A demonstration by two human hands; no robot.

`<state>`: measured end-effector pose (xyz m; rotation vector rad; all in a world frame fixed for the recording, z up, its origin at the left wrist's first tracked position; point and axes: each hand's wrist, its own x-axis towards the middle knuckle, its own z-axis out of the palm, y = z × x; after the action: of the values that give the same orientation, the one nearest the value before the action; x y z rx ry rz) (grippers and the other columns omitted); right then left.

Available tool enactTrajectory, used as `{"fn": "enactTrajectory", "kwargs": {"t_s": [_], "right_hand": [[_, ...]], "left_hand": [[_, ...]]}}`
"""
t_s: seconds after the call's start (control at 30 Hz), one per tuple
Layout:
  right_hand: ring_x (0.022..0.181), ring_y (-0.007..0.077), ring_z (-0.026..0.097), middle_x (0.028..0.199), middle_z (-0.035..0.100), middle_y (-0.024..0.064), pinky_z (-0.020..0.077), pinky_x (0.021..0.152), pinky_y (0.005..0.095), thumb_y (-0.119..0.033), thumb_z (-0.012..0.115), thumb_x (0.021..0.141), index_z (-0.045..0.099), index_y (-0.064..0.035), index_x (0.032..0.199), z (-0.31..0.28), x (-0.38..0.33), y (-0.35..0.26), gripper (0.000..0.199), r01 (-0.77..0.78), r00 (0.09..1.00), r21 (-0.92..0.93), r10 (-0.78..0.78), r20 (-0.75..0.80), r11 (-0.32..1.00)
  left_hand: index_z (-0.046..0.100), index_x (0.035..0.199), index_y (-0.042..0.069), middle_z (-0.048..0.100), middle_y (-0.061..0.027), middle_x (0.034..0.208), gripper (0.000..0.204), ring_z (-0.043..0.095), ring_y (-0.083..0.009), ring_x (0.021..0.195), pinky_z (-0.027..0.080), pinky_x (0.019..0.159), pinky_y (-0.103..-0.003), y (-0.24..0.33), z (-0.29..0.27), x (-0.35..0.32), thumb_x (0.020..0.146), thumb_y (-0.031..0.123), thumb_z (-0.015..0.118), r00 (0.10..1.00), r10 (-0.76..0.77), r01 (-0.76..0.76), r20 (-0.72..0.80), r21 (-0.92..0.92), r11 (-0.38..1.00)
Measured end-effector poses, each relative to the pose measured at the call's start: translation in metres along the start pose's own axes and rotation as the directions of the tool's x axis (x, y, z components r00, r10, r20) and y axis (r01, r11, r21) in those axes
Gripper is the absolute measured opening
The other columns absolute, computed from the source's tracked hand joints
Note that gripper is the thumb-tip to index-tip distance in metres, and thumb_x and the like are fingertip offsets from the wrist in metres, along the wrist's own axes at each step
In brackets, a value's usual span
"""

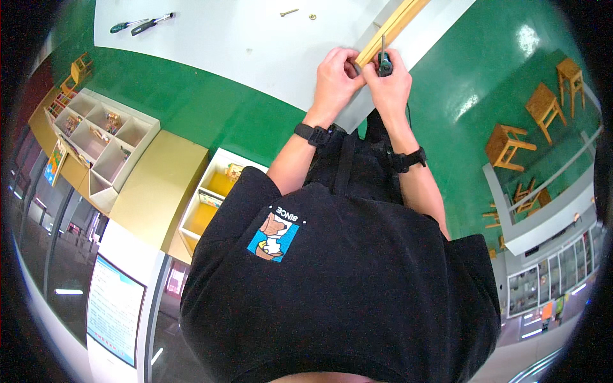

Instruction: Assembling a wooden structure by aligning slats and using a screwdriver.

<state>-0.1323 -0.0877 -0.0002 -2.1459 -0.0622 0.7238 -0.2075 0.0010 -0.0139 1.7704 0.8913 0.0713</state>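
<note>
Both my hands meet at the near edge of a white table [255,57]. My left hand [335,75] pinches the near end of a long light wooden strip [394,24] that runs away across the table to the upper right. My right hand [391,86] is closed around a small dark-handled screwdriver [384,60]. Its thin metal shaft points up against the side of the strip. The two hands touch each other at the strip's end. Each wrist carries a black watch band.
Two dark-handled screwdrivers [142,25] lie at the table's far left. A loose screw [288,11] and a small washer [312,16] lie near its far edge. White cubby shelves [102,140] stand on the left of the green floor, and wooden stools [543,105] on the right.
</note>
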Motion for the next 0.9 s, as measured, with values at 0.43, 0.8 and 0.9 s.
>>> {"fn": "enactTrajectory", "kwargs": {"t_s": [0.43,0.8,0.9], "right_hand": [[0.075,0.0343,0.068,0.080,0.066,0.0224,0.0520,0.069,0.0383,-0.028,0.070,0.081,0.068,0.0002,0.096,-0.019,0.016,0.017,0.032,0.047,0.967,-0.132,-0.012,0.253,0.990],[0.076,0.0348,0.067,0.081,0.067,0.0209,0.0522,0.069,0.0388,-0.029,0.070,0.079,0.068,-0.0029,0.097,-0.021,0.022,0.003,0.031,0.107,0.977,-0.228,-0.060,0.204,0.968],[0.076,0.0351,0.067,0.081,0.067,0.0200,0.0522,0.069,0.0396,-0.029,0.070,0.079,0.068,-0.0038,0.097,-0.020,0.023,-0.002,0.030,0.129,0.974,-0.237,-0.078,0.211,0.963]], "left_hand": [[0.065,0.103,0.002,0.061,-0.0077,0.090,0.031,0.060,-0.0142,0.068,0.050,0.061,-0.026,-0.002,0.005,-0.004,0.075,0.008,0.077,0.992,0.102,-0.099,-0.075,0.047,0.994],[0.065,0.100,0.005,0.060,-0.0044,0.086,0.030,0.058,-0.0130,0.062,0.048,0.056,-0.025,0.002,0.019,-0.005,0.073,0.011,0.077,0.981,0.052,-0.042,-0.189,0.058,0.997],[0.065,0.097,0.007,0.061,-0.0029,0.086,0.028,0.059,-0.0144,0.061,0.048,0.055,-0.026,0.000,0.018,-0.002,0.073,0.015,0.077,0.976,0.073,-0.055,-0.204,0.091,0.994]]}}
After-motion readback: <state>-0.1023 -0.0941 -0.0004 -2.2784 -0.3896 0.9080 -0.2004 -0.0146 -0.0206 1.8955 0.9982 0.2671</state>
